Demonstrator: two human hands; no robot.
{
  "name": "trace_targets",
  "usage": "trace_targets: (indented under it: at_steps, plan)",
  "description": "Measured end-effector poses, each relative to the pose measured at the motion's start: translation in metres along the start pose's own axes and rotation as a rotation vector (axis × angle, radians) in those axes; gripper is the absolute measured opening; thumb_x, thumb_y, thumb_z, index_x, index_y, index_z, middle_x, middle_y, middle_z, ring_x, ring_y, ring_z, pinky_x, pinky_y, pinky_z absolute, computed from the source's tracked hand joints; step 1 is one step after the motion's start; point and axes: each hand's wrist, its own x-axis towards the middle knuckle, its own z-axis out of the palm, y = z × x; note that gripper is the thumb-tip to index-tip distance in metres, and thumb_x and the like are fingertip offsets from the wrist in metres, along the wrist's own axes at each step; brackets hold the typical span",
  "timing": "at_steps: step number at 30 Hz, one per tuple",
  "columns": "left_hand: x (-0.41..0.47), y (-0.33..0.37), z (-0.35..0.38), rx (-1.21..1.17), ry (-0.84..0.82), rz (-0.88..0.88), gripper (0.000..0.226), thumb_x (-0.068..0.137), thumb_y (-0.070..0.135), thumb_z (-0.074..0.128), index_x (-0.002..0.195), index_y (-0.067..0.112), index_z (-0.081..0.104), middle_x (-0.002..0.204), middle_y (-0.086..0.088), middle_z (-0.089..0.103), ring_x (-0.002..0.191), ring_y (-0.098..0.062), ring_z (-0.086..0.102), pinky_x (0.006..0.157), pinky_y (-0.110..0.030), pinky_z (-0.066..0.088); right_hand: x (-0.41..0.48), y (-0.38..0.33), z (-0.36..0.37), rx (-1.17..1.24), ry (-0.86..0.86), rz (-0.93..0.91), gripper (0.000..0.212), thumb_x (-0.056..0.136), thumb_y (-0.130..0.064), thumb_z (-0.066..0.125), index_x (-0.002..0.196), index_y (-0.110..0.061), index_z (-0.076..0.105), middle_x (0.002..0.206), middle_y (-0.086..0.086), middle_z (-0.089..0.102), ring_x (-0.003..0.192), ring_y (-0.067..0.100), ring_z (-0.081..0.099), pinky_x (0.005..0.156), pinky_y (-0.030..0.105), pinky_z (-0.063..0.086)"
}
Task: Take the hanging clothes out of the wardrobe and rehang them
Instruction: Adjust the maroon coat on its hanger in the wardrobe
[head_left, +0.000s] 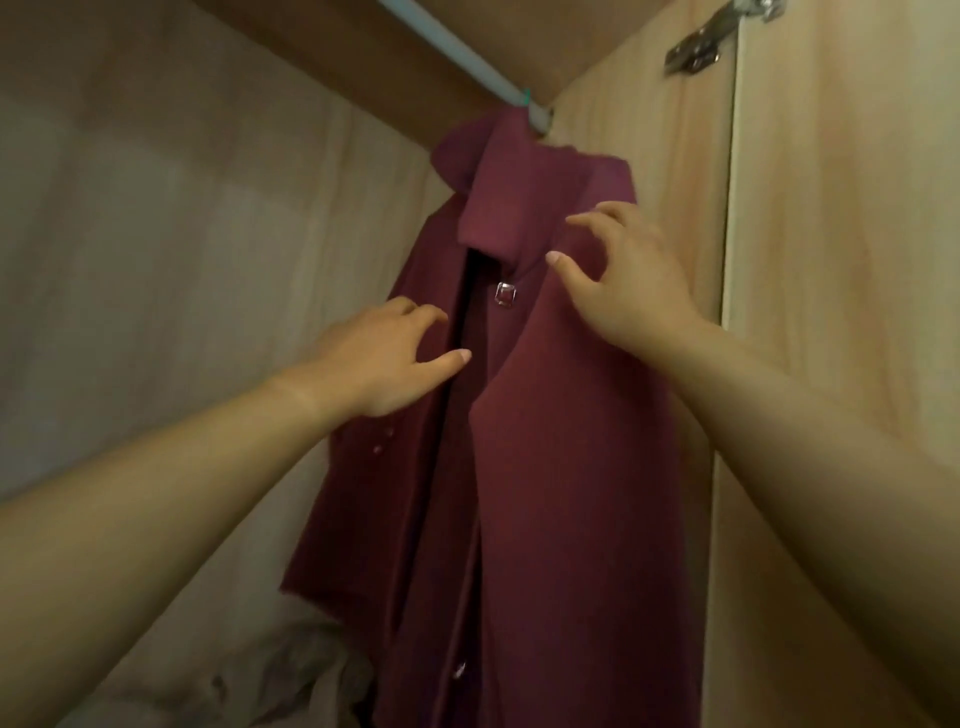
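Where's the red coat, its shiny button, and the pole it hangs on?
Coat (561, 467): head view, on the broad front panel.
Button (505, 295): head view, on its square middle.
Pole (457, 50): head view, on the pale bar near the top.

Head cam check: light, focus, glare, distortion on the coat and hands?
Head view: dim warm light, darkest in the lower folds of the maroon coat; soft throughout, the pale cloth at the bottom is a smear; glare only as small glints on the clasp and door hinge; wide-angle swells the forearms toward the corners, yet the left hand and right hand are readable in outline.
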Motion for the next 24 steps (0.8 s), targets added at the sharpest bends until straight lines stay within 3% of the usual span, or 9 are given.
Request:
trace_targets:
  at_steps: [3, 8, 12, 16, 20, 24]
  plan:
    - [0.041, -0.022, 0.006, -0.067, 0.057, 0.016, 0.07, 0.083, 0.072, 0.029, 0.135, 0.027, 0.043, 0.134, 0.0, 0.049, 0.118, -0.022, 0.051, 0.094, -0.043, 0.046, 0.039, 0.007, 0.013, -0.093, 0.035, 0.008, 0.049, 0.089, -0.042, 0.055, 0.132, -0.017, 0.05, 0.139, 0.006, 0.042, 0.129, 0.023, 0.038, 0.105, 0.03, 0.028]
    - [0.1, -0.05, 0.012, -0.169, 0.175, 0.053, 0.072, 0.079, 0.07, 0.027, 0.133, 0.026, 0.045, 0.133, 0.0, 0.05, 0.114, -0.019, 0.052, 0.092, -0.041, 0.047, 0.097, 0.018, 0.032, -0.201, 0.044, 0.069, 0.05, 0.088, -0.045, 0.053, 0.131, -0.019, 0.05, 0.136, 0.006, 0.043, 0.127, 0.027, 0.039, 0.104, 0.043, 0.035]
    - [0.131, -0.068, 0.027, -0.222, 0.22, 0.052, 0.066, 0.082, 0.066, 0.032, 0.133, 0.026, 0.044, 0.135, 0.0, 0.048, 0.115, -0.018, 0.052, 0.094, -0.039, 0.046, 0.137, 0.03, 0.04, -0.281, 0.013, 0.127, 0.048, 0.089, -0.042, 0.053, 0.127, -0.012, 0.053, 0.13, 0.011, 0.05, 0.119, 0.029, 0.047, 0.096, 0.036, 0.04]
    - [0.141, -0.086, 0.059, -0.281, 0.292, 0.052, 0.075, 0.078, 0.074, 0.022, 0.132, 0.028, 0.046, 0.135, 0.005, 0.048, 0.12, -0.014, 0.048, 0.097, -0.036, 0.044, 0.159, 0.037, 0.044, -0.245, 0.018, 0.177, 0.029, 0.088, -0.034, 0.059, 0.112, -0.018, 0.066, 0.109, 0.004, 0.068, 0.103, 0.021, 0.061, 0.081, 0.028, 0.046]
    - [0.144, -0.085, 0.076, -0.308, 0.302, 0.067, 0.088, 0.066, 0.078, 0.012, 0.134, 0.031, 0.044, 0.138, 0.008, 0.045, 0.123, -0.013, 0.046, 0.1, -0.034, 0.042, 0.175, 0.046, 0.044, -0.127, 0.021, 0.209, 0.024, 0.081, -0.035, 0.07, 0.101, -0.021, 0.071, 0.088, -0.002, 0.065, 0.092, 0.017, 0.063, 0.073, 0.023, 0.043]
    - [0.149, -0.083, 0.08, -0.373, 0.309, 0.044, 0.09, 0.064, 0.078, 0.013, 0.136, 0.031, 0.042, 0.14, 0.008, 0.043, 0.124, -0.012, 0.045, 0.1, -0.032, 0.041, 0.18, 0.046, 0.052, -0.154, -0.021, 0.212, 0.036, 0.078, -0.039, 0.072, 0.108, -0.021, 0.068, 0.095, -0.002, 0.066, 0.095, 0.016, 0.062, 0.075, 0.024, 0.044]
